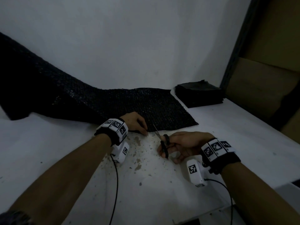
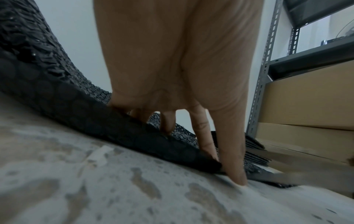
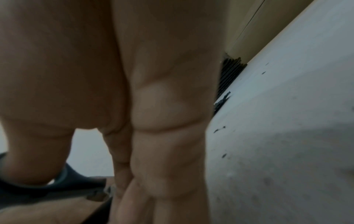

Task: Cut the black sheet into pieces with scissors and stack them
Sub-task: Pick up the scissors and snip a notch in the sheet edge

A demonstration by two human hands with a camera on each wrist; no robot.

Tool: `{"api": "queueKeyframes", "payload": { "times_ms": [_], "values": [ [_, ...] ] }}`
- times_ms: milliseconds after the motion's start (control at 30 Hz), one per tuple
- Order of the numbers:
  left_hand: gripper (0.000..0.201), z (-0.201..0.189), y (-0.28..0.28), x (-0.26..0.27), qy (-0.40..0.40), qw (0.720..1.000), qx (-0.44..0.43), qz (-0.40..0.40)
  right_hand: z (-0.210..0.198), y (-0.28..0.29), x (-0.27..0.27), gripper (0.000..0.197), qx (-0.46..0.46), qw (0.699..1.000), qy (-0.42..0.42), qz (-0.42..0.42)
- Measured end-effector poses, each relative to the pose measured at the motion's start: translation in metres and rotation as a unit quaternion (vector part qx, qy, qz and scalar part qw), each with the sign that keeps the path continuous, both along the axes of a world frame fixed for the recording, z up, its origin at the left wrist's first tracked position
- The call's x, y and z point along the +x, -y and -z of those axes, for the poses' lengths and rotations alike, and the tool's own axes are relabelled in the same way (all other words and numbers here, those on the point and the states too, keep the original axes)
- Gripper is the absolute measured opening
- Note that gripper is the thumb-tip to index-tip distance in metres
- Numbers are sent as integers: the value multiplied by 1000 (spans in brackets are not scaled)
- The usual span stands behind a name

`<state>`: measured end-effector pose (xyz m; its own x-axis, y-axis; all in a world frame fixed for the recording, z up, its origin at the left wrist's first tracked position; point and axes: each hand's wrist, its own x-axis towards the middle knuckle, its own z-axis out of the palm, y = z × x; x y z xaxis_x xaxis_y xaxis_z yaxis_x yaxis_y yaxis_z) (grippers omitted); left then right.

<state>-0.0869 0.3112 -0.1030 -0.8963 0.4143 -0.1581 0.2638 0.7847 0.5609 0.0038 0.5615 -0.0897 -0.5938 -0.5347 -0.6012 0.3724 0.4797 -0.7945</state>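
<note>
The black sheet point(image 1: 123, 104) is lying across the counter point(image 1: 162, 184), with the stack point(image 1: 199, 95) just right of it. The left hand point(image 1: 135, 122) is pinching its near edge. The right hand point(image 1: 185, 143) is gripping scissors point(image 1: 163, 143), blades at that edge.

Black sheet point(image 1: 113, 103) cut off at head view's left edge. Scissors point(image 1: 163, 143) blurred in right wrist view, blades hidden behind right hand point(image 3: 153, 106). Stack point(image 1: 199, 95) count unreadable.

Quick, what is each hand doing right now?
Left hand: pinching the near edge of the black sheet.
Right hand: gripping the scissors, blades at the sheet's edge.
</note>
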Motion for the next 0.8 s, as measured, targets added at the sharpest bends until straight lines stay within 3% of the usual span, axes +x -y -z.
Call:
{"api": "queueKeyframes", "payload": {
  "times_ms": [333, 533, 700, 800],
  "values": [
    [16, 3, 4, -4, 7, 1000, -3, 22, 3, 9, -8, 75, -20, 999, -21, 37],
    [10, 5, 6, -7, 10, 999, -7, 32, 7, 11, -11, 60, -21, 998, -20, 60],
    [8, 6, 5, -8, 1, 999, -20, 38, 13, 10, -11, 31, -61, 992, -17, 106],
    [8, 6, 5, -8, 3, 999, -20, 38, 12, 12, -10, 34, -54, 993, -22, 102]
  ]
}}
